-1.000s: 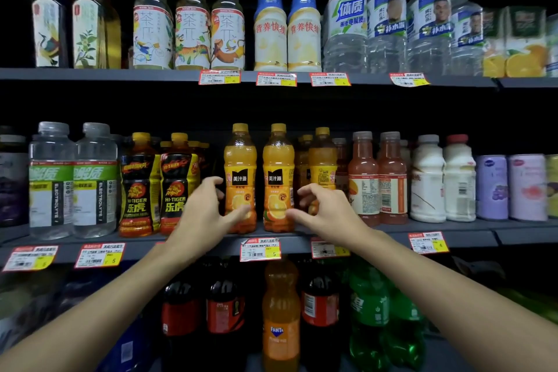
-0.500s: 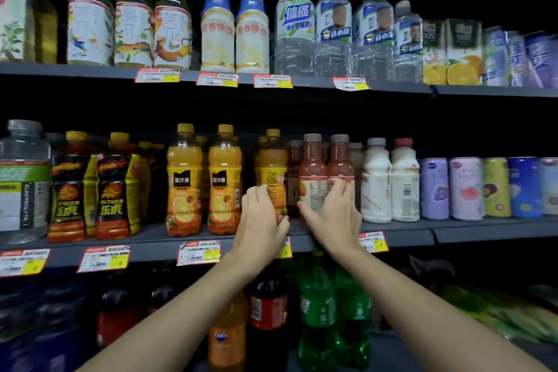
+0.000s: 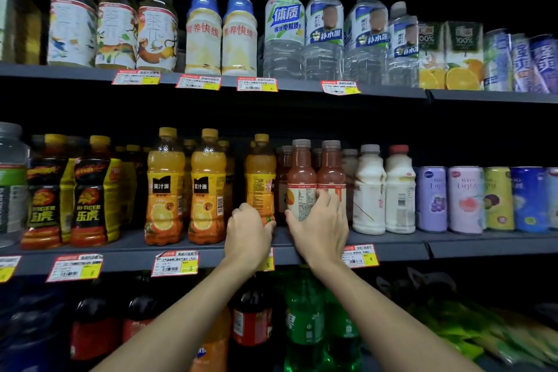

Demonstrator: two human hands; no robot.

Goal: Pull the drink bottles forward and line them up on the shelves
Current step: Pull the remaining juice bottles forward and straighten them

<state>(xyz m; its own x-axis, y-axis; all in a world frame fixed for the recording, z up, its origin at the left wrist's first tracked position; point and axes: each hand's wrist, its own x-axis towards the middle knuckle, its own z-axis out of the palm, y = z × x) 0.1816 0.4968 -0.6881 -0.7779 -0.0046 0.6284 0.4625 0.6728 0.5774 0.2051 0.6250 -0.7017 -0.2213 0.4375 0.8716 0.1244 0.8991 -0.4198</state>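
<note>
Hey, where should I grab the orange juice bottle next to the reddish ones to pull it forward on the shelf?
Take the orange juice bottle low on its body, from the front, as the left hand grips it. The reddish bottle in the right hand crowds its right side, so the front is clearest.

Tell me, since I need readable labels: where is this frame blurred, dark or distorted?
Head view: the orange juice bottles are well lit, labels legible; head view, lower right: the green packets smear into blur; head view, bottom: the red-labelled dark bottles sit in gloom; head view: the upper shelf edge slants from wide-angle distortion.
</note>
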